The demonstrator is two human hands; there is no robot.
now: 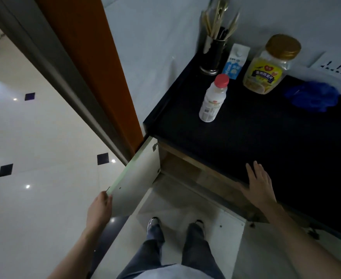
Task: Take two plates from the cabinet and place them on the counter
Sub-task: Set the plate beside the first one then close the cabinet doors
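Observation:
The black counter (266, 137) fills the right side. Below its front edge the cabinet (185, 170) stands with both doors swung out. My left hand (100, 208) grips the outer edge of the pale left cabinet door (133, 178). My right hand (259, 184) lies flat, fingers spread, on the counter's front edge above the cabinet. The second door (232, 238) hangs open at the lower right. No plates show; the counter hides the cabinet's inside.
At the back of the counter stand a white bottle with a red cap (213, 99), a milk carton (236, 61), a yellow jar with a gold lid (270, 65), a utensil holder (214, 55) and a blue cloth (314, 96). An orange door frame (97, 67) borders the left. My feet (173, 224) stand before the cabinet.

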